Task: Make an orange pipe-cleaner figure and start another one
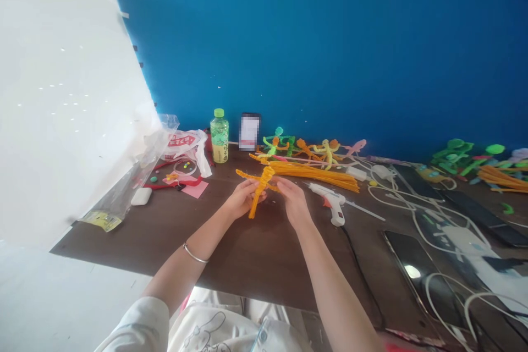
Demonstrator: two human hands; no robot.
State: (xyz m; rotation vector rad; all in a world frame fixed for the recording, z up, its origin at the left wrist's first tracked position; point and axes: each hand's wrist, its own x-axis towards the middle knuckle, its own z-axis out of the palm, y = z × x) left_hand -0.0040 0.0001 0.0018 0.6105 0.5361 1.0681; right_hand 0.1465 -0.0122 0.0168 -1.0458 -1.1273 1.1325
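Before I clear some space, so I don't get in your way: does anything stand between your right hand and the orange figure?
Nothing visible does: the right hand is at one arm of the orange figure, which the left hand holds. The glue gun lies off to the right, and the orange stems lie beyond.

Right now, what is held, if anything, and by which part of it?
An orange fuzzy figure: the left hand holds its body, below the arms; the right hand appears to pinch one arm's end.

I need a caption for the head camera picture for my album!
Left hand holding a fuzzy orange figure, right hand at its side, white glue gun nearby.
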